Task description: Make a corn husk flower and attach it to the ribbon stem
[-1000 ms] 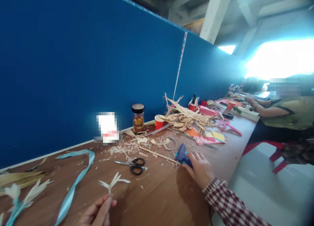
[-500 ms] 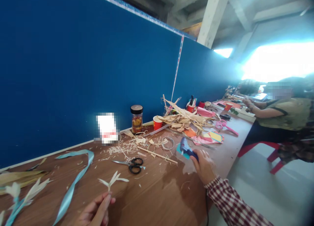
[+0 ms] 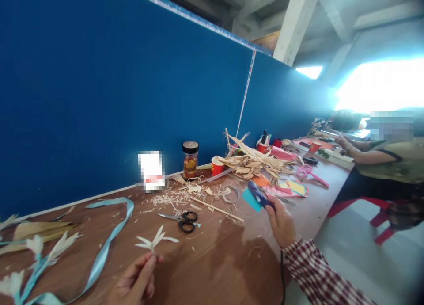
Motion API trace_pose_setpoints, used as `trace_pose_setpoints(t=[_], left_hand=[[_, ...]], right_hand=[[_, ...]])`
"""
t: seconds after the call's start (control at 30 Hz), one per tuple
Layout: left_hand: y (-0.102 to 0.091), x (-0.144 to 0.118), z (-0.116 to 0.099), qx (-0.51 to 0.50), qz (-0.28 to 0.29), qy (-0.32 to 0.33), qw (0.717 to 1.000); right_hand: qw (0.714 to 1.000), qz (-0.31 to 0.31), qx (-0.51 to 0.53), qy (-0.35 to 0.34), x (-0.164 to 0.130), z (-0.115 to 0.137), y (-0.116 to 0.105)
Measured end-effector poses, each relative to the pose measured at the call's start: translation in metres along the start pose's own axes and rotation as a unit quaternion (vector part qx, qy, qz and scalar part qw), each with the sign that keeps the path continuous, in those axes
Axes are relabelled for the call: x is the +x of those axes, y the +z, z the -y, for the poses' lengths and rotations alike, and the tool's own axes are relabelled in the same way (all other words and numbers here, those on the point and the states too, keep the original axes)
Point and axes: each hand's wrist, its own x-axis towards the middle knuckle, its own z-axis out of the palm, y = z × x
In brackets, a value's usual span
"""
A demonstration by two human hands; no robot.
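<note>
From the head view, the left hand (image 3: 134, 282) sits low at the frame's bottom edge, its fingertips pinched on the stem of a small pale husk flower (image 3: 155, 241), whose pointed petals fan out just above the fingers and just short of the black-handled scissors (image 3: 183, 219). The right hand (image 3: 281, 222), in a red-checked sleeve (image 3: 318, 276), is clenched around the handle of a blue glue gun (image 3: 260, 196), lifted off the surface to the right of the scissors, nozzle pointing up and away; a dark cord drops from the wrist area. Part of the gun's grip is hidden inside the fist, and a teal piece beside it is too blurred to make out. The left hand is cut off by the frame, so only fingers and part of the palm show. The wooden surface (image 3: 215, 261) is littered with shavings beyond the scissors, with a thin stick (image 3: 217, 208) lying past them, a light blue ribbon (image 3: 102, 252) curling to their left, and more husk flowers at the far left edge. Farther behind the scissors stand a dark-lidded jar (image 3: 190, 159) and a red paper cup (image 3: 217, 165) against a blue partition (image 3: 115, 97), beside a heap of dried husks (image 3: 255, 163). Well beyond, to the right of the scissors, another person (image 3: 387, 161) sits at the same surface under bright window glare.
</note>
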Motion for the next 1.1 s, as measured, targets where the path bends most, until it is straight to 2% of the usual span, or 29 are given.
trace_pose_setpoints(t=[0.13, 0.2, 0.3, 0.4, 0.57, 0.77, 0.93, 1.1], left_hand=[[0.047, -0.016, -0.013, -0.115, 0.035, -0.070, 0.990], [0.078, -0.023, -0.016, -0.130, 0.048, -0.114, 0.984], [0.119, -0.031, -0.014, -0.175, 0.094, -0.138, 0.970], [0.143, -0.035, -0.012, -0.222, 0.107, -0.146, 0.958], [0.152, -0.029, -0.009, -0.219, 0.082, -0.152, 0.960], [0.149, -0.017, -0.005, -0.175, 0.107, -0.151, 0.967], [0.145, -0.012, -0.003, -0.149, 0.110, -0.161, 0.969], [0.148, -0.006, -0.003, -0.130, 0.118, -0.142, 0.974]], right_hand=[[0.996, 0.017, 0.083, 0.027, -0.005, 0.025, -0.001], [0.995, 0.015, 0.103, 0.011, -0.010, 0.038, -0.001], [0.994, 0.020, 0.107, -0.024, -0.017, 0.051, -0.001], [0.993, 0.029, 0.097, -0.053, -0.021, 0.054, 0.000], [0.992, 0.037, 0.098, -0.065, -0.026, 0.050, -0.001], [0.990, 0.067, 0.101, -0.076, -0.031, 0.048, -0.002], [0.990, 0.061, 0.090, -0.087, -0.031, 0.049, -0.002], [0.988, 0.061, 0.106, -0.090, -0.032, 0.045, -0.003]])
